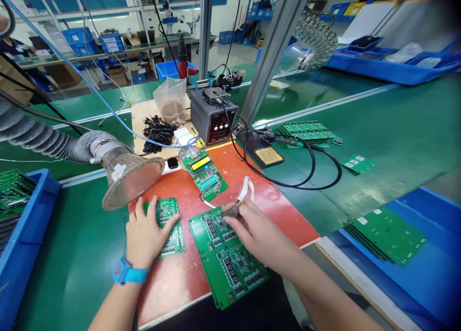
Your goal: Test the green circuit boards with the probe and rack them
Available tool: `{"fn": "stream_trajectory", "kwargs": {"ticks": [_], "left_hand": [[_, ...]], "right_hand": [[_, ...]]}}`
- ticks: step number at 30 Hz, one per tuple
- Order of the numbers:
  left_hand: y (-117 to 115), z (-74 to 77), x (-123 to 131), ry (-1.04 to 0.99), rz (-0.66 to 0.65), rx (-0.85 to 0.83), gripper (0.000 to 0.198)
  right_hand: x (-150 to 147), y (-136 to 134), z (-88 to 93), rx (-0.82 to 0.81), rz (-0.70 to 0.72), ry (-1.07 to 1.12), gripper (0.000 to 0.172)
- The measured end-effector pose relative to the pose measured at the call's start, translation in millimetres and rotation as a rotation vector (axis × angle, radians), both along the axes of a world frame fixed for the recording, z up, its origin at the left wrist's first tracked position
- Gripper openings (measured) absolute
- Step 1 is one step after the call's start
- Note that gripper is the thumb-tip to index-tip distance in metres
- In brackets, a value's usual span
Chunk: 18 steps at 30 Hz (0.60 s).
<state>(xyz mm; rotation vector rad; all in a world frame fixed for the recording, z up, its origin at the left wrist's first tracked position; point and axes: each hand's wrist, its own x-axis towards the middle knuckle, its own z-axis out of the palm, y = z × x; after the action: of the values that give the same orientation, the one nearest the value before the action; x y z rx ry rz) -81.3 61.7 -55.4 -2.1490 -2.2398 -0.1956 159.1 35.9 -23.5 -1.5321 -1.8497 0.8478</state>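
Observation:
My left hand [144, 235] lies flat with fingers spread on a small green circuit board [169, 225] on the red mat [284, 215]. A blue watch sits on that wrist. My right hand [255, 230] pinches a small dark connector [232, 210] with a coiled white cable [245, 189], pressed against the top edge of a long green circuit board panel [226, 259]. Just behind stands a green tester board with a yellow display [203, 170].
A fume extractor funnel [129, 177] on a grey hose hangs left of my hands. A soldering station [212, 117], an iron stand with sponge [268, 153], black cables, stacked green boards [306, 129] and blue trays [25, 225] surround the mat.

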Motion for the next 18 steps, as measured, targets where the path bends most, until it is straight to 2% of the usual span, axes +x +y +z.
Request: {"fn": "stream_trajectory", "kwargs": {"ticks": [3, 12, 18], "left_hand": [[-6, -1.0, 9, 0.029, -0.031, -0.003, 0.072], [-6, 5.6, 27, 0.096, 0.049, 0.001, 0.062], [-8, 4.8, 36, 0.105, 0.034, -0.046, 0.059]], "right_hand": [[0, 0, 0.1, 0.013, 0.001, -0.006, 0.011], [-1, 0, 1.6, 0.004, -0.004, -0.026, 0.013], [-1, 0, 1.5, 0.014, 0.006, -0.027, 0.011]]}}
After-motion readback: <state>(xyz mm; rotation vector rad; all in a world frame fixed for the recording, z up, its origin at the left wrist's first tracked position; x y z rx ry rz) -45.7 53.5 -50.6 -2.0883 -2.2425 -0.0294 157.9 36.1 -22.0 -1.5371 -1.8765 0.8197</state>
